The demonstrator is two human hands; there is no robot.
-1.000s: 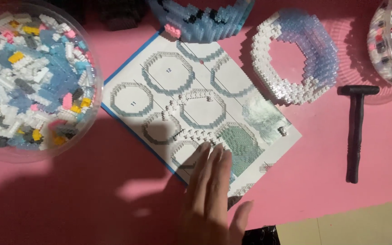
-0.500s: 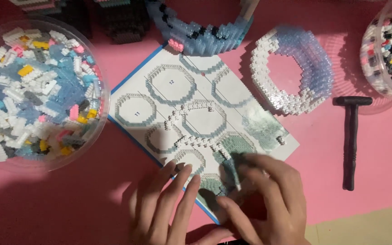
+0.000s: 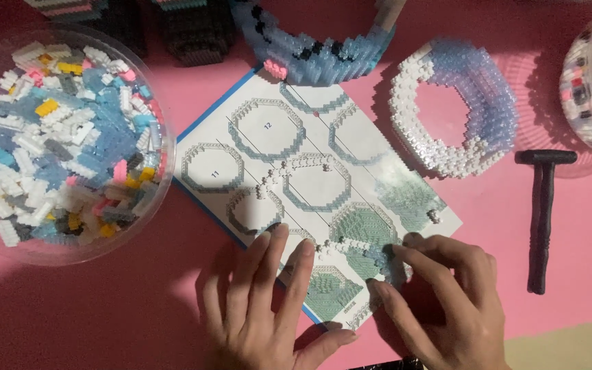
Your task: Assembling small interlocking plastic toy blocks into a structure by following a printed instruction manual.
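My left hand (image 3: pixel 265 305) lies flat on the lower edge of an instruction sheet (image 3: pixel 268 130) printed with ring diagrams, fingers spread. My right hand (image 3: pixel 443 305) rests beside it on the sheet's lower right corner, and its fingertips pinch a small pale blue brick piece (image 3: pixel 378 255). A thin curved chain of tiny white bricks (image 3: pixel 296 168) lies across the sheet, ending near my right fingertips.
A round clear tub (image 3: pixel 159 103) of mixed white, blue, yellow and pink bricks stands at left. A white and pale blue brick ring (image 3: pixel 477 75) sits at upper right, a larger blue curved build (image 3: pixel 323 51) at top. A black small hammer (image 3: pixel 543 212) lies at right, beside another tub (image 3: pixel 577 89).
One second ago only one hand lay on the sheet. Both hands now rest on its lower edge, and the right one has closed its fingertips on a small blue piece.
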